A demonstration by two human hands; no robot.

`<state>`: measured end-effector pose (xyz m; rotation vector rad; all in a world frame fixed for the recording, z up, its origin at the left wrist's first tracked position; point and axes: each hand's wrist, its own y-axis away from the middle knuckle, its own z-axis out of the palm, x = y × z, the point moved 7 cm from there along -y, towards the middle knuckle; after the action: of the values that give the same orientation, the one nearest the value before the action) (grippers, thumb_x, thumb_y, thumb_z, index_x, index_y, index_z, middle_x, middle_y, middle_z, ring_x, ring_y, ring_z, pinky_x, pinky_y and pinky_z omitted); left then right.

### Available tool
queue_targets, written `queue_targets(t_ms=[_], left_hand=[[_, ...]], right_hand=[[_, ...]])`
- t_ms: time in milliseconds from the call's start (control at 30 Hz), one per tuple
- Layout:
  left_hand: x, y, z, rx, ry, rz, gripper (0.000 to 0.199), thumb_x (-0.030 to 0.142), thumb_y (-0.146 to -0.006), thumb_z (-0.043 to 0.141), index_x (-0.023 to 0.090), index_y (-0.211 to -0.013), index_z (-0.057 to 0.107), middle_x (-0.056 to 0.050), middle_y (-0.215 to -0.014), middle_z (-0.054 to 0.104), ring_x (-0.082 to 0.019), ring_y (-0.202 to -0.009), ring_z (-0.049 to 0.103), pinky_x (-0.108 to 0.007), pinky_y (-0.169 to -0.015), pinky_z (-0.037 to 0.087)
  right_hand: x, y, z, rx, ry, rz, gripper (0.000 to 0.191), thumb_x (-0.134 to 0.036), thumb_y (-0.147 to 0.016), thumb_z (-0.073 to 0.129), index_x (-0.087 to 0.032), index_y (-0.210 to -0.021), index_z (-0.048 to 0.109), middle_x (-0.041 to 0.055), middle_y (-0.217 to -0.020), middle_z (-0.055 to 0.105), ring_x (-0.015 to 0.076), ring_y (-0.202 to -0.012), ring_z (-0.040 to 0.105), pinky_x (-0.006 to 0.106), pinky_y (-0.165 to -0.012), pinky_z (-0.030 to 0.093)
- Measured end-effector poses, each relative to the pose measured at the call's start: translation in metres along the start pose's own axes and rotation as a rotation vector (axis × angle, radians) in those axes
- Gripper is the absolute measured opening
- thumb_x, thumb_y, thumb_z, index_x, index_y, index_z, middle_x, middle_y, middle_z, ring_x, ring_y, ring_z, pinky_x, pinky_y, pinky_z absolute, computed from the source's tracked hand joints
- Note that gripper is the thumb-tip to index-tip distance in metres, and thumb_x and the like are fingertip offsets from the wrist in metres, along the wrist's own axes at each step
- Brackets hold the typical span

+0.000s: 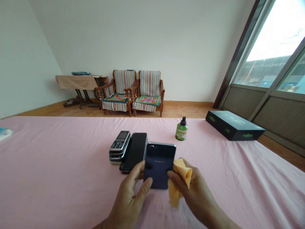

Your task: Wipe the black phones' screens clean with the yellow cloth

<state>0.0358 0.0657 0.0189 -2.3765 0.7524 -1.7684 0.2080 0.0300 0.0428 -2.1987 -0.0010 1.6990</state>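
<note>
I am holding a dark blue smartphone [158,165] over a pink cloth [59,159], its back facing me. My left hand [127,200] is gripping it narrowly from below, the thumb lying across the back. My right hand [195,194] is pinching a yellow wiping cloth [179,181] against the phone's right side, hiding that lower corner. Just behind, a black smartphone [134,151] is lying beside a keypad phone [120,143], which is resting on a stack of handsets I can't make out. Beyond them, a green spray bottle [181,129] is standing near a black box [234,125]. A pale object [4,133] is being cut off by the left edge of my view.
</note>
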Motion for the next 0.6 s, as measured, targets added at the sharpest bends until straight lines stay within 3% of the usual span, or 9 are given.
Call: queue_targets(t_ms=[67,200,300,400,500,600], left_hand=[[0.0,0.003,0.0,0.004,-0.041,0.034,0.047,0.034,-0.093,0.054,0.021,-0.137,0.04,-0.012,-0.128,0.058,-0.024,-0.109,0.061,-0.036,-0.094,0.05],[0.011,0.006,-0.011,0.149,-0.186,0.151,0.055,0.034,-0.088,0.061,0.025,-0.137,0.039,-0.011,-0.129,0.053,-0.026,-0.114,0.056,-0.037,-0.093,0.05],[0.031,0.006,-0.014,0.17,-0.276,0.295,0.044,0.032,-0.083,0.069,0.025,-0.124,0.054,-0.009,-0.114,0.06,-0.024,-0.099,0.06,-0.032,-0.083,0.053],[0.046,0.004,-0.011,0.118,-0.286,0.4,0.02,0.023,-0.085,0.066,0.022,-0.105,0.064,-0.005,-0.091,0.064,-0.019,-0.083,0.062,-0.026,-0.071,0.053],[0.049,0.003,-0.008,0.071,-0.267,0.442,0.01,0.016,-0.088,0.06,0.019,-0.094,0.067,-0.004,-0.077,0.063,-0.016,-0.069,0.061,-0.022,-0.061,0.051],[0.042,0.002,-0.006,0.042,-0.259,0.419,0.011,0.014,-0.088,0.06,0.018,-0.094,0.068,-0.003,-0.074,0.062,-0.015,-0.065,0.06,-0.021,-0.058,0.049]], right_hand=[[-0.02,-0.007,-0.014,-0.067,0.194,-0.204,0.032,-0.028,-0.091,0.05,-0.018,-0.061,0.052,0.0001,-0.069,0.051,0.0113,-0.058,0.051,0.021,-0.05,0.042],[-0.036,-0.004,-0.021,-0.17,0.48,-0.481,0.021,-0.012,-0.091,0.044,-0.018,-0.076,0.057,0.0051,-0.085,0.055,0.0162,-0.072,0.054,0.028,-0.06,0.046],[-0.033,0.001,-0.012,-0.226,0.676,-0.527,0.025,-0.003,-0.088,0.041,-0.019,-0.077,0.057,0.0057,-0.083,0.055,0.0185,-0.071,0.053,0.029,-0.057,0.047],[-0.032,0.005,-0.002,-0.244,0.798,-0.578,0.026,0.001,-0.085,0.041,-0.019,-0.077,0.057,0.0064,-0.081,0.056,0.0197,-0.07,0.054,0.03,-0.057,0.051],[-0.034,0.006,-0.001,-0.228,0.776,-0.593,0.027,0.0,-0.086,0.04,-0.019,-0.079,0.059,0.006,-0.08,0.057,0.019,-0.07,0.056,0.029,-0.058,0.054],[-0.032,0.004,-0.006,-0.185,0.646,-0.517,0.029,-0.003,-0.087,0.042,-0.02,-0.098,0.064,0.0062,-0.088,0.057,0.0175,-0.074,0.06,0.026,-0.06,0.054]])
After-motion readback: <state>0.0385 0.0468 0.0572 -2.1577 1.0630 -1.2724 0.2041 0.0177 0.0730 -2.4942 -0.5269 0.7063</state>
